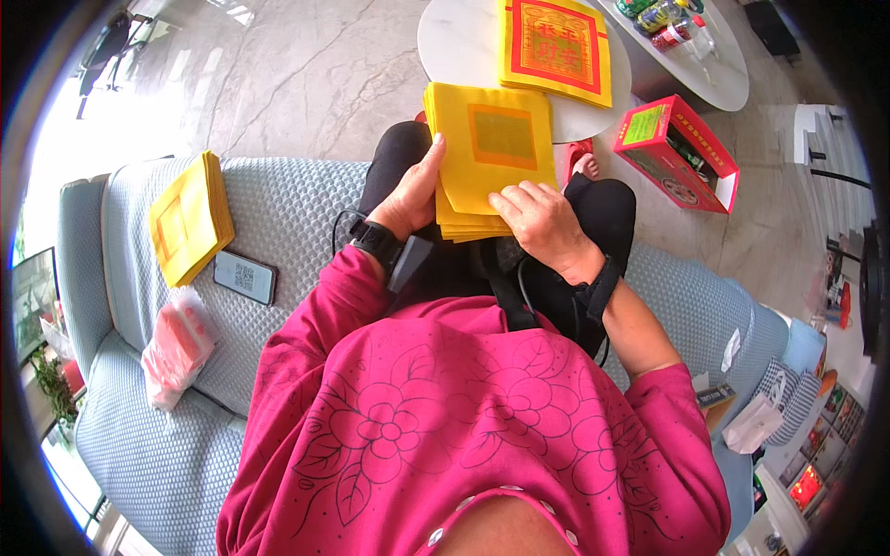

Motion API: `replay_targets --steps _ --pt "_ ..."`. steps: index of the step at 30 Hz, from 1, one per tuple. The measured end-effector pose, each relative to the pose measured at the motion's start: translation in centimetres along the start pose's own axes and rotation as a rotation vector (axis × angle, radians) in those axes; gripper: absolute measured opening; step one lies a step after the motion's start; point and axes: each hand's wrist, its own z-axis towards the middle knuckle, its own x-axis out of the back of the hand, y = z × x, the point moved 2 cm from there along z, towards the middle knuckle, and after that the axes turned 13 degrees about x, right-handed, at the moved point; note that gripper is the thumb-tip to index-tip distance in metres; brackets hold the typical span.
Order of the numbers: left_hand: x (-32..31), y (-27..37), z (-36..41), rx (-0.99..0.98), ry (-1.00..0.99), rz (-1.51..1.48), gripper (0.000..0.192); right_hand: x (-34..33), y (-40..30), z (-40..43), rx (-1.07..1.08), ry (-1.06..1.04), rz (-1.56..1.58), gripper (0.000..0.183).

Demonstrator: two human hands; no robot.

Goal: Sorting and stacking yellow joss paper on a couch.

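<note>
A stack of yellow joss paper rests over my lap, with an orange-edged, greenish square on its top sheet. My left hand grips the stack's left side, thumb on top. With fingers curled, my right hand holds the near right corner of the top sheet, which sits askew over the sheets below. Beyond the stack, another pile of yellow joss paper, printed in red, lies on a round white marble-look table. To my left, a third yellow pile lies on the sofa.
A smartphone and a pink plastic bag lie on the light-blue sofa at left. On the floor at right stands an open red cardboard box. Several bottles stand on a second white table.
</note>
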Motion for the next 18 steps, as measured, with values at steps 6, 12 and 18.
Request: replay_targets --steps 6,12,18 --pt "1.4 -0.3 0.4 0.016 0.04 0.124 0.038 -0.3 1.3 0.2 0.02 0.001 0.229 0.025" --pt "1.2 -0.2 0.2 0.022 0.01 0.084 0.037 0.0 11.1 1.5 -0.304 0.075 -0.009 0.032" --pt "0.6 -0.1 0.1 0.039 0.048 0.095 0.038 -3.4 19.5 2.1 -0.486 -0.09 -0.215 0.046"
